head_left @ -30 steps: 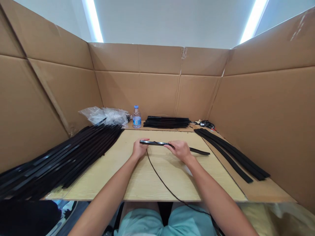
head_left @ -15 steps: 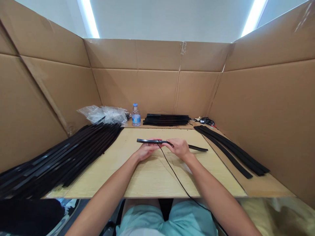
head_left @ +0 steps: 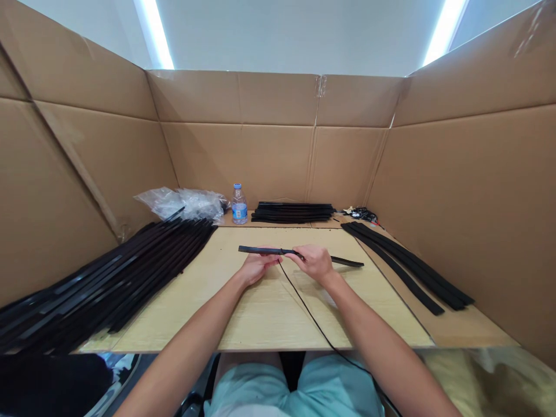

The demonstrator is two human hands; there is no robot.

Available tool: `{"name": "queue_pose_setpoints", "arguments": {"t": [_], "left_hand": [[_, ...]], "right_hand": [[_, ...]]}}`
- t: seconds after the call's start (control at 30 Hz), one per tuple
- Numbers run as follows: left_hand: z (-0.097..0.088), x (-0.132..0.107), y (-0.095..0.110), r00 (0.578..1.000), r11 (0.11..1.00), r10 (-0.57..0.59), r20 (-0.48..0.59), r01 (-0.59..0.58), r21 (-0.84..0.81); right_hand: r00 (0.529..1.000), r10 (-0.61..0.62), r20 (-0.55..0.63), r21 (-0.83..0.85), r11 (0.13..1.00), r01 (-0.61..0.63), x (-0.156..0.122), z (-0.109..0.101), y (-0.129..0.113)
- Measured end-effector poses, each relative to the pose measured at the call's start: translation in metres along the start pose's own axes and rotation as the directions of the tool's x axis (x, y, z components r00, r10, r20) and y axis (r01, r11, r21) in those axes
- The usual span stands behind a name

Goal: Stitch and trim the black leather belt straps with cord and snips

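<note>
A long black rubber strip (head_left: 264, 250) lies across both hands, just above the wooden tabletop. My right hand (head_left: 313, 262) is shut on its middle, pinching it between fingers and thumb. My left hand (head_left: 259, 268) is curled under the strip's left part and holds it. The strip's right end sticks out past my right hand. A thin black cord (head_left: 310, 315) runs from the strip near my left fingertips, down across the board and over the table's front edge toward my lap.
A large stack of black strips (head_left: 130, 272) lies on the left, a smaller stack (head_left: 292, 212) at the back, and several strips (head_left: 408, 266) on the right. A water bottle (head_left: 238, 205), clear plastic bag (head_left: 182, 202) and cable tangle (head_left: 361, 215) stand behind. Cardboard walls (head_left: 273, 156) surround the table.
My left hand has moved right along the strip, closer to my right hand. The strip's left end has shifted slightly left, and the cord now falls beside my left fingertips.
</note>
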State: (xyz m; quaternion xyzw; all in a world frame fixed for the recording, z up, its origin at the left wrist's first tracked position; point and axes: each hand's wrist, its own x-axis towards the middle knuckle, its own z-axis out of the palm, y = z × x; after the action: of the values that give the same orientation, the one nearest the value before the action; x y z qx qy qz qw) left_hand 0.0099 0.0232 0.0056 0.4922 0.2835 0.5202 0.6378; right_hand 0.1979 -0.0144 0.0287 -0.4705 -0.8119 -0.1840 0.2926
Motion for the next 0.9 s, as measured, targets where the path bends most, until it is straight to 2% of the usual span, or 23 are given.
{"name": "queue_pose_setpoints", "arguments": {"t": [0.17, 0.33, 0.43, 0.53, 0.67, 0.77, 0.9], "left_hand": [[0.006, 0.001, -0.007, 0.999, 0.997, 0.044, -0.029, -0.042, 0.066], [0.013, 0.003, -0.012, 0.995, 0.98, 0.095, 0.007, -0.095, 0.177], [0.015, 0.003, -0.013, 0.99, 0.948, 0.13, 0.046, -0.138, 0.286], [0.018, 0.002, -0.015, 0.979, 0.88, 0.182, 0.091, -0.204, 0.43], [0.021, -0.002, -0.017, 0.941, 0.687, 0.302, 0.153, -0.326, 0.649], [0.022, -0.004, -0.015, 0.893, 0.476, 0.384, 0.235, -0.409, 0.778], [0.018, -0.003, -0.01, 0.843, 0.192, 0.4, 0.359, -0.46, 0.867]], "right_hand": [[1.0, -0.009, 0.011, -0.015, 1.0, 0.009, 0.002, 0.001, -0.006], [0.999, 0.039, 0.034, -0.062, 0.997, -0.037, 0.003, 0.001, -0.006], [0.994, 0.092, 0.056, -0.095, 0.992, -0.086, 0.003, 0.001, -0.003], [0.985, 0.151, 0.088, -0.13, 0.982, -0.138, 0.004, 0.002, 0.001], [0.969, 0.202, 0.144, -0.171, 0.969, -0.177, 0.005, 0.004, 0.003], [0.957, 0.221, 0.188, -0.194, 0.963, -0.185, 0.007, 0.005, 0.003], [0.942, 0.222, 0.251, -0.207, 0.963, -0.172, 0.009, 0.003, 0.001]]}}
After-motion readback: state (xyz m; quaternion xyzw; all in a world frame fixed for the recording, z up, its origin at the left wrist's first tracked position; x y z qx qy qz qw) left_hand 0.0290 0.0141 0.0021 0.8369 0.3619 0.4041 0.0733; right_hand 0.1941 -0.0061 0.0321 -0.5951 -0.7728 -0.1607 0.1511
